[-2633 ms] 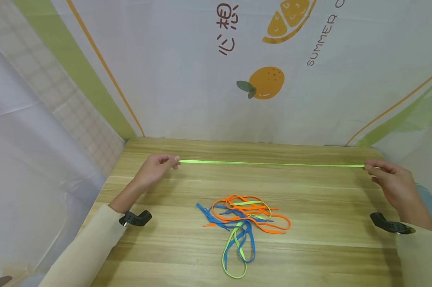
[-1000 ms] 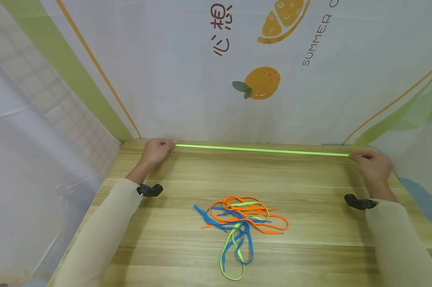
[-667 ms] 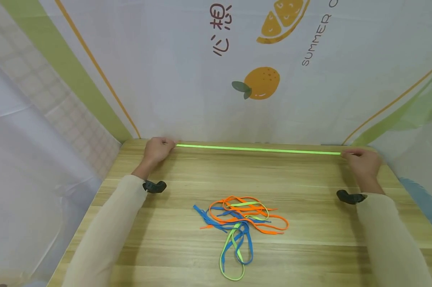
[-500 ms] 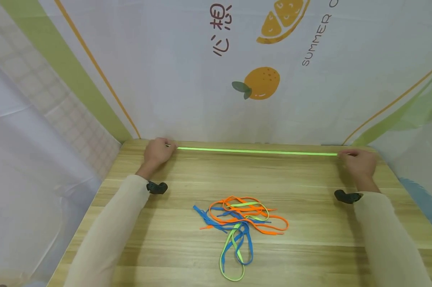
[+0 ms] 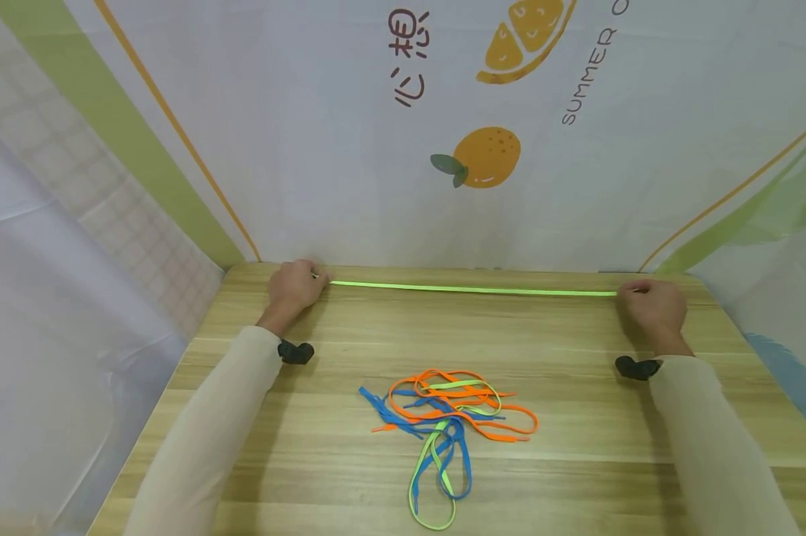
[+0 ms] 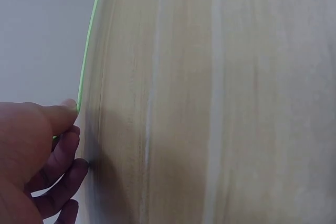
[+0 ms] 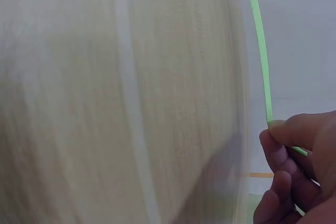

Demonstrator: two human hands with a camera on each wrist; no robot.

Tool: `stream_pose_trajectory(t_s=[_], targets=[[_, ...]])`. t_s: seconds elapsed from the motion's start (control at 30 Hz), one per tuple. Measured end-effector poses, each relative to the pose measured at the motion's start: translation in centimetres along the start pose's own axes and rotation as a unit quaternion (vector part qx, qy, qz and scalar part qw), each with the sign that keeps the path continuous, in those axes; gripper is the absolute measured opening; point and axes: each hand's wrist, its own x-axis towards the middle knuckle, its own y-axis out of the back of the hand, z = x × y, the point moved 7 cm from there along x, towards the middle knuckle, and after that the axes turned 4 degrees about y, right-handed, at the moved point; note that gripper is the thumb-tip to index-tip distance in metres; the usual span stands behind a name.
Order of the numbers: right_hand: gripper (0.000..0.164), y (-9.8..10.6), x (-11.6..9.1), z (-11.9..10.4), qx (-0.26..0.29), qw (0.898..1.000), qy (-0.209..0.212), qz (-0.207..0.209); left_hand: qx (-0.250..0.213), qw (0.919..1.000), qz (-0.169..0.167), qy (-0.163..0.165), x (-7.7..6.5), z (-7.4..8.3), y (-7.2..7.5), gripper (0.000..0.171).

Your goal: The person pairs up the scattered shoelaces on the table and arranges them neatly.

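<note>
Green lace [image 5: 469, 289] is stretched between the two hands, close to the far edge of the table, and runs nearly along that edge; whether its middle touches the wood, I cannot tell with certainty. The left hand [image 5: 295, 286] pinches one end part between thumb and forefinger, and its other fingers are bent loosely below. The right hand [image 5: 653, 305] does the same at the opposite side, thumb and forefinger closed on the lace, with a short piece passing behind them toward the palm. The step in hand, as I judge it, is to hold the lace straight and lay it flat. For this, the pull should be equal from both sides and only gentle, because such a thin band can probably slip or twist if one hand draws harder. It is good to lower both ends together on the wooden table [image 5: 336, 342], to check that the flat face lies upward, and to loosen the fingers only when the whole length rests. Nearer to the person, well apart from the lace, lies a tangle of orange, blue and green laces [image 5: 449, 417]; the sleeves should stay clear of it. Beyond the table hangs a printed cloth [image 5: 349, 186], which the knuckles better avoid.
</note>
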Motion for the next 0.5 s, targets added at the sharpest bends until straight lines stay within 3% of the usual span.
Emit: stream_pose_trajectory(t_s=[0.5], targets=[[0.034,-1.5,0.1,0.0,-0.004,1.000,0.003,-0.025,0.032,0.9995,0.003,0.000,-0.1,0.6,0.0,0.038]])
